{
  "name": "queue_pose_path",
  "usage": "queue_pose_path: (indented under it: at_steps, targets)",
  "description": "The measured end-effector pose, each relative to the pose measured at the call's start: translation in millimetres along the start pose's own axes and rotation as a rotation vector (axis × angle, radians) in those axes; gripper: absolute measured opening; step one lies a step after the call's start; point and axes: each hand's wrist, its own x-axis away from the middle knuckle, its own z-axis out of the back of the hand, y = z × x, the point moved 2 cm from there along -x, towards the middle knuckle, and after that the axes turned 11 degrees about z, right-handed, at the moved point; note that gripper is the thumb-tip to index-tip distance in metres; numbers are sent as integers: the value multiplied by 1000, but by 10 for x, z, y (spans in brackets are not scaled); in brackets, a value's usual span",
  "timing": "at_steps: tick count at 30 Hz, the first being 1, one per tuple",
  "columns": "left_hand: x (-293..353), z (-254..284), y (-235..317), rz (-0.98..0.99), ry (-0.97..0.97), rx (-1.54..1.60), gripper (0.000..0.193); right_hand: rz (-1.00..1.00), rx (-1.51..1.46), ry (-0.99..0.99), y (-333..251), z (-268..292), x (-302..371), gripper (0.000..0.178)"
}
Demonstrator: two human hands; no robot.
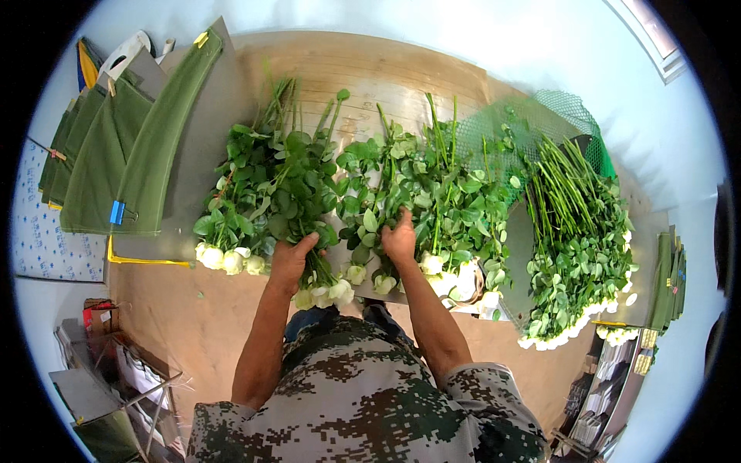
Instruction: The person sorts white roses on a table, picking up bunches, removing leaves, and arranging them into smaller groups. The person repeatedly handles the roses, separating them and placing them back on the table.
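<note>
White roses with leafy green stems lie across the table, their blooms toward me. My left hand (pixel 292 261) is closed round the stems of a few white roses (pixel 330 293), just above the blooms at the table's near edge. Its fingertips are hidden under leaves. To the right, my right hand (pixel 399 238) reaches into a looser group of roses (pixel 384 284), with thumb and fingers pinched on a stem among the leaves. Beside the left hand rests a pile of roses (pixel 231 261); another pile (pixel 463 185) lies right of my right hand.
A large rose bundle (pixel 575 224) lies at the right, near green netting (pixel 532 123). Green cloths (pixel 166 147) hang clipped on upright boards at the left, one with a blue binder clip (pixel 117 213). A metal-framed rack (pixel 143 386) stands at lower left.
</note>
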Motion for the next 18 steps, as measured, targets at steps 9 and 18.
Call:
queue_pose_path:
  at_steps: [9,18]
  targets:
    - [-172,-78,-214,0,20,-212,34,174,101,214,70,284,137,32]
    - [-1006,-1113,-739,-193,315,-1509,45,-54,-203,-2,71,329,154,28]
